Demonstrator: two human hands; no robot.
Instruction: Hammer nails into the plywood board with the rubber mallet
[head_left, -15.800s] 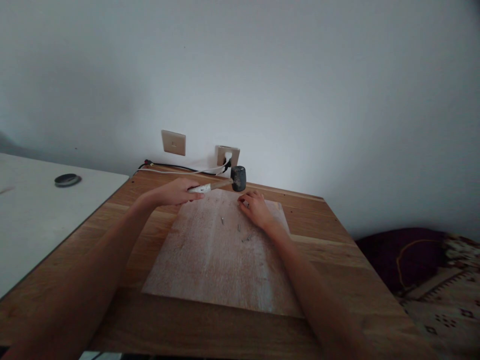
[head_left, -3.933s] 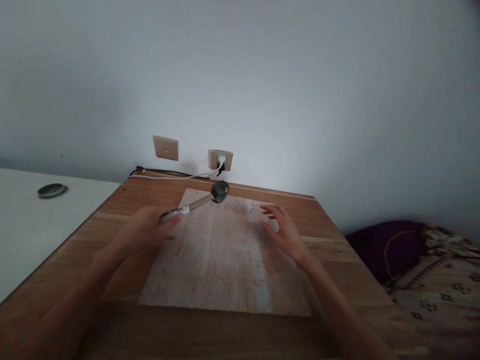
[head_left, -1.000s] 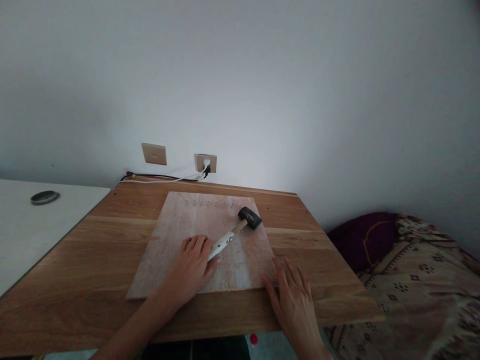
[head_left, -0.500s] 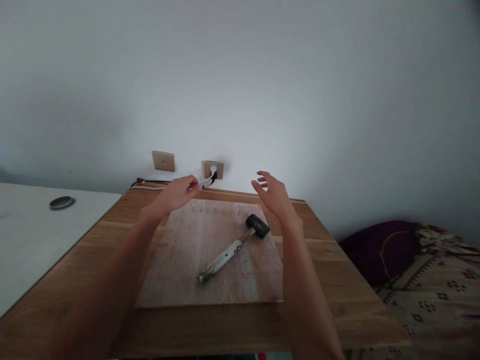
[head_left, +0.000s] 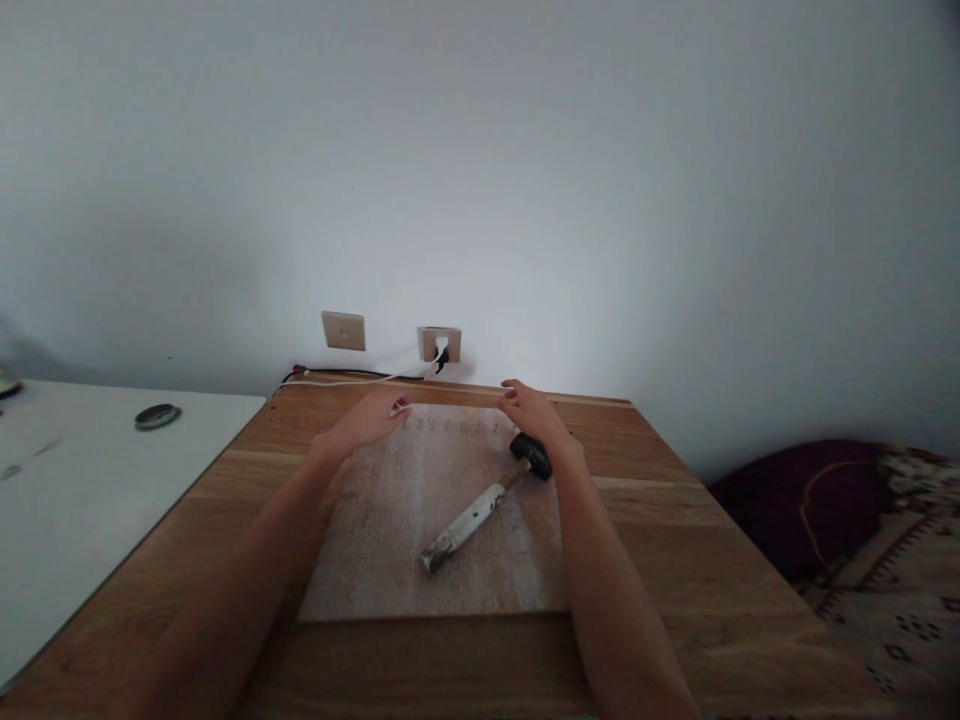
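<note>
A flat pale wooden board (head_left: 397, 540) lies on the wooden table, with a row of small upright nail-like pieces (head_left: 448, 425) along its far edge. Across the board rests a mallet (head_left: 472, 515); its black head points far right and its worn white-painted handle comes toward me. My left hand (head_left: 371, 418) is at the board's far left corner, fingers curved with a gap between thumb and fingers. At the far right corner, beside the mallet head, is my right hand (head_left: 531, 412), its fingers apart. Whether the fingertips touch the board I cannot make out.
The wooden tabletop (head_left: 660, 560) backs onto a pale wall. A wall socket (head_left: 440, 344) holds plugs, with cables (head_left: 345, 378) running left along the back edge. On the left, a white table (head_left: 90, 500) carries a dark round lid (head_left: 157, 416). Patterned fabric (head_left: 900, 590) lies at right.
Both hands have come down from above the board to its far corners. The view has shifted a little, so the board and mallet appear farther right. The mallet rests as before.
</note>
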